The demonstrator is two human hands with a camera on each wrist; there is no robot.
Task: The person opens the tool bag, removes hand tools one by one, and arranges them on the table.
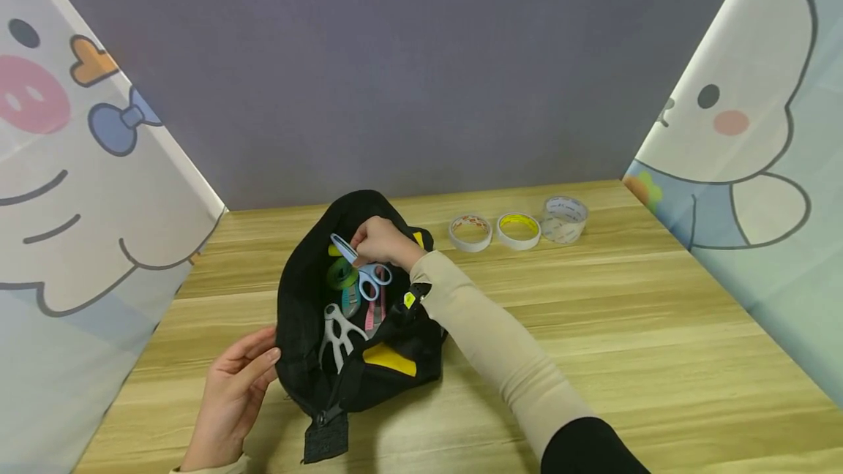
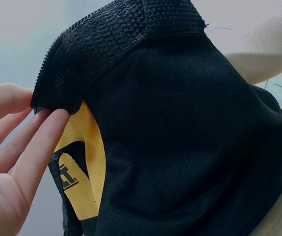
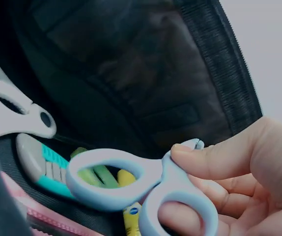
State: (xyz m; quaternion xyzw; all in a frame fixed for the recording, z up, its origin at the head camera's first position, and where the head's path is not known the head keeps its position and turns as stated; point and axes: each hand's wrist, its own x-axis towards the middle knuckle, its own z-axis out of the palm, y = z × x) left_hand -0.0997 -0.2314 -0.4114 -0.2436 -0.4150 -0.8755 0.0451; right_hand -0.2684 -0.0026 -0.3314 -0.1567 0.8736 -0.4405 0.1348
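Pinches the scissors point(image 3: 169, 183) near their middle with the right hand point(image 1: 382, 241), inside the mouth of the black bag point(image 1: 293, 298), probably for close control in a crowded space, loops toward the near side and tip toward the far left. Holds the bag's edge between thumb and fingers of the left hand point(image 1: 230, 390), apparently to steady the soft wall and keep the opening wide. Under and around the scissors, loose on the bag's floor: green tape point(image 1: 342, 274), a teal cutter point(image 1: 351, 301), a pink tool point(image 1: 372, 317) and, nearest the left hand, pale pliers point(image 1: 337, 331). Outside, beyond the right sleeve point(image 1: 500, 342), in a row: two thin rolls point(image 1: 470, 246) point(image 1: 518, 243) and one wide clear roll point(image 1: 562, 231), laid flat, presumably against rolling. Beneath it all, a pale wood-grain counter point(image 1: 658, 313), softly shadowed beside the bag. Behind, a plain grey wall point(image 1: 408, 72); on either side, pale panels point(image 1: 46, 174) point(image 1: 744, 72) printed with cartoon animals.
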